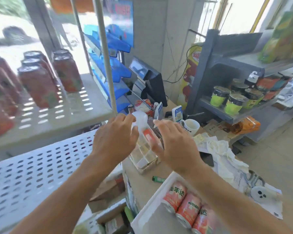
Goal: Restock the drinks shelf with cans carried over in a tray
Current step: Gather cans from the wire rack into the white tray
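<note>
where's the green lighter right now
In the head view, the green lighter lies on the counter, low and centre, just beyond the white tray of cans.

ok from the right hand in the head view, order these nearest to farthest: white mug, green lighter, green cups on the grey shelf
Measured from the right hand:
1. White mug, just beyond the hand on the counter, to its right.
2. Green lighter, on the counter below the hand, near the tray corner.
3. Green cups, on the grey shelf, far right.

Shelf cans (39,85) motion-blurred; tray (152,208) cut by bottom edge.
</note>
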